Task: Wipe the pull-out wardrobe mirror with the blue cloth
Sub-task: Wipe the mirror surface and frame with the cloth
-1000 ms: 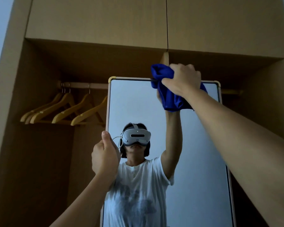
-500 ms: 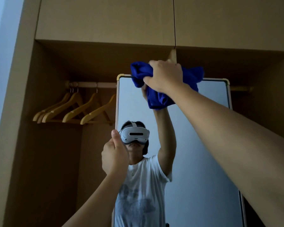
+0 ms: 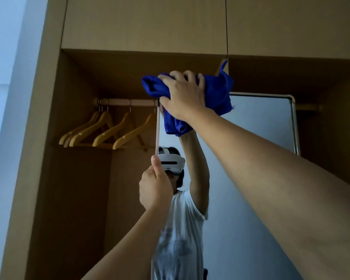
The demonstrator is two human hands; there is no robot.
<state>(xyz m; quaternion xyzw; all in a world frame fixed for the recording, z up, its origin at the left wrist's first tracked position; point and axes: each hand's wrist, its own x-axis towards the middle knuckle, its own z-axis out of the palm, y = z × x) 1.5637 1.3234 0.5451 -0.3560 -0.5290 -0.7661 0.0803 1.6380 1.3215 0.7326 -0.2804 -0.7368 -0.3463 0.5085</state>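
Observation:
The tall pull-out mirror (image 3: 257, 126) stands out from the open wardrobe, framed in light metal. A bunched blue cloth (image 3: 220, 91) covers the mirror's top left corner. My right hand (image 3: 183, 96) grips the cloth there, fingers curled over its top, arm stretched up from the lower right. My left hand (image 3: 155, 186) holds the mirror's left edge lower down, thumb pointing up along the frame. The glass reflects a person in a white shirt with a headset.
Several wooden hangers (image 3: 107, 130) hang on a rail (image 3: 127, 102) in the compartment left of the mirror. Closed upper cabinet doors (image 3: 143, 23) run above. A pale wall (image 3: 4, 98) lies at far left.
My right hand has slid the cloth leftward along the mirror's top edge to its left corner. My left hand kept its hold on the left frame. The view shifted, moving the mirror rightward.

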